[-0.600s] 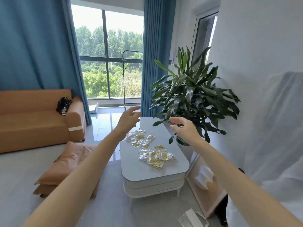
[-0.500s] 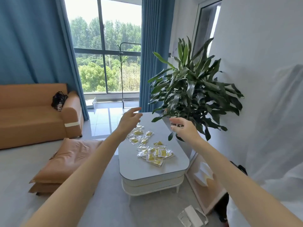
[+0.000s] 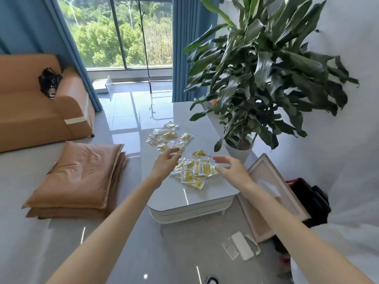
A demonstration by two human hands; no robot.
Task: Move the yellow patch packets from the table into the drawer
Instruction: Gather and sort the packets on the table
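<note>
Over the near end of the low white table [image 3: 184,198] I have both hands out, and neither one holds anything. My left hand [image 3: 165,163] reaches forward with its fingers nearly straight and loosely together. The tips lie over the gap between the two heaps, and I cannot tell whether they touch anything. My right hand [image 3: 232,171] sits just to the right of the near heap, fingers gently curved and a little spread, thumb apart from them, like one half of a scoop.

The yellow patch packets [image 3: 194,173] are all on the tabletop: one overlapping heap between my hands, and a looser scatter [image 3: 169,138] farther back towards the window. With a hand on either side of the near heap, I judge I am set up to gather a bunch at once rather than pick them singly. They are thin, glossy sachets, so I expect them to slide on the smooth top and slip out of a loose grip.

No open drawer shows. The ribbed band [image 3: 190,214] under the tabletop may be its front, but I cannot say so for sure. A potted plant [image 3: 256,78] stands close on the right, its leaves hanging over the table's far side. Stacked tan cushions [image 3: 82,175] lie on the floor to the left.
</note>
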